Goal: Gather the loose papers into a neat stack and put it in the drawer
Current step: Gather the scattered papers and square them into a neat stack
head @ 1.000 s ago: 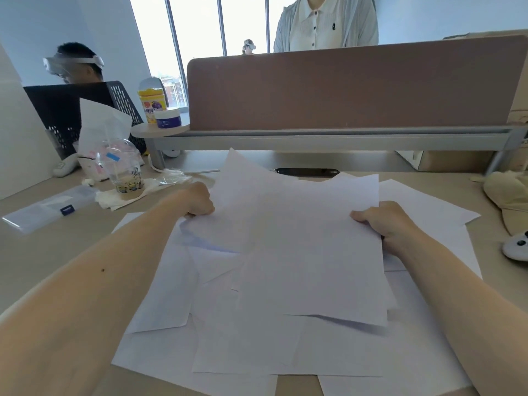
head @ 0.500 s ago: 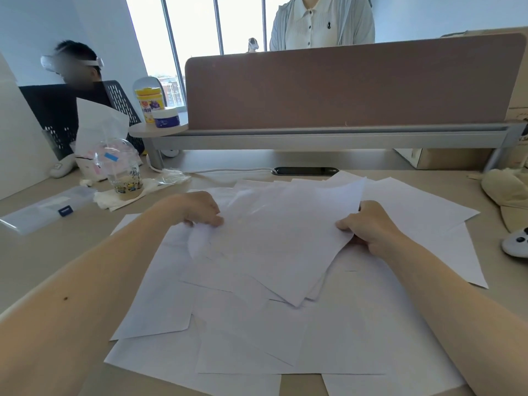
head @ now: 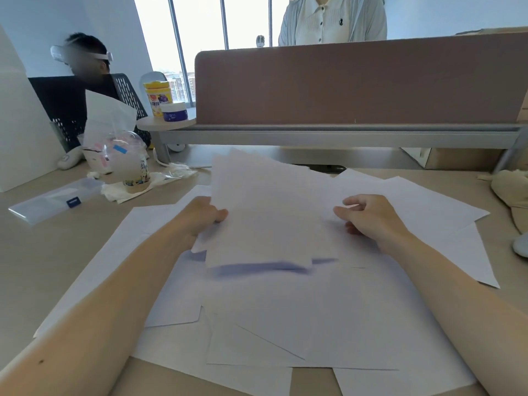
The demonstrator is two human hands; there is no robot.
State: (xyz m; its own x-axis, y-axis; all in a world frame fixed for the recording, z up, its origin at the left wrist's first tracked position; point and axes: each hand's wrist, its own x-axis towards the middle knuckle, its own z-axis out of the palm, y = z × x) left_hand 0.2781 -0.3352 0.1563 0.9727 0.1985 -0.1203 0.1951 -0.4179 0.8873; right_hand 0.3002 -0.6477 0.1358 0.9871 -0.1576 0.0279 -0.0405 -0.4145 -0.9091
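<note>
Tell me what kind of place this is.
Most likely a shared office: a desk with a brown divider panel along its back, a black mesh chair at the next seat, and loose papers spread across it.

A tall brown fabric divider panel [head: 357, 81] on a grey metal rail [head: 343, 135] walls off the far edge of the beige desk [head: 57, 252]. At left, a clear domed plastic cup [head: 128, 164] and a flat clear plastic case [head: 54, 200] stand apart from the loose white paper sheets [head: 285, 324], with bare desk between. At right, a beige cloth bundle [head: 511, 192] and a white rounded object [head: 521, 245] lie near the sheets' edge.
</note>
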